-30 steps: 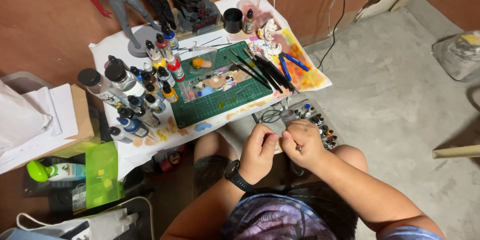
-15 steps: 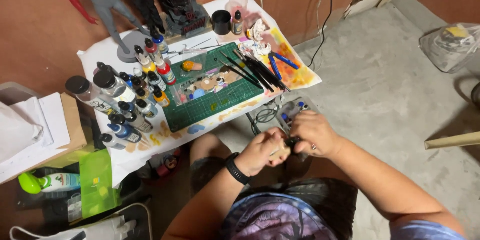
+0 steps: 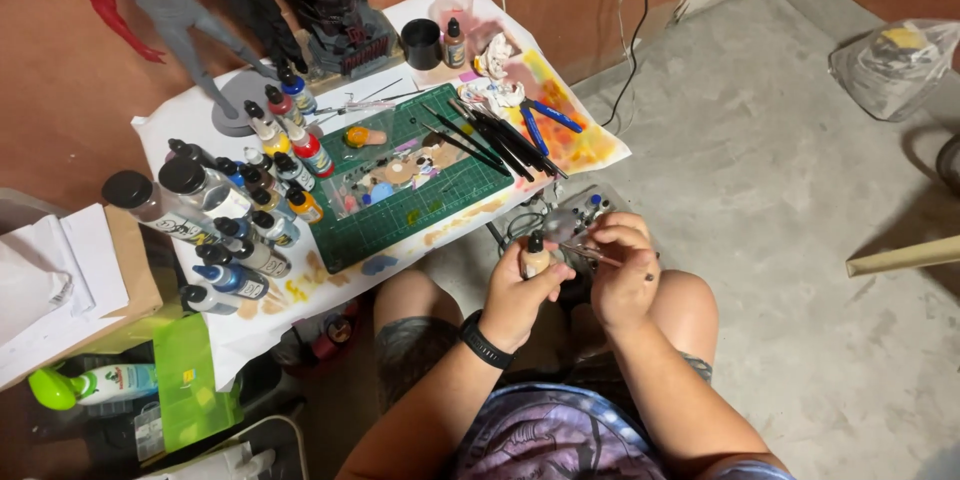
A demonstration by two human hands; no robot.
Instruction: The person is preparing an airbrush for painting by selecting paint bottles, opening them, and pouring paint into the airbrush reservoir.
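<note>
My left hand (image 3: 522,295), with a black watch on its wrist, is closed around a small tan dropper bottle (image 3: 535,257) with a black cap, held upright above my knees. My right hand (image 3: 623,275) sits just to its right and grips a thin brush (image 3: 600,256) that points left toward the bottle. Both hands hover over my lap, in front of a low table covered in white paper (image 3: 250,325). A green cutting mat (image 3: 400,215) lies on it, with paint blobs on a clear sheet.
Several paint bottles (image 3: 245,230) crowd the table's left side. Black brushes (image 3: 490,140) and blue pliers (image 3: 545,120) lie at its right. Dark figures (image 3: 320,0) stand at the back by a black cup (image 3: 421,42). A green spray bottle (image 3: 90,385) lies left; a plastic bag (image 3: 895,65) sits far right.
My hands have drawn slightly apart and the tan bottle now shows upright in the left hand. The view has shifted a little, moving the table up and left.
</note>
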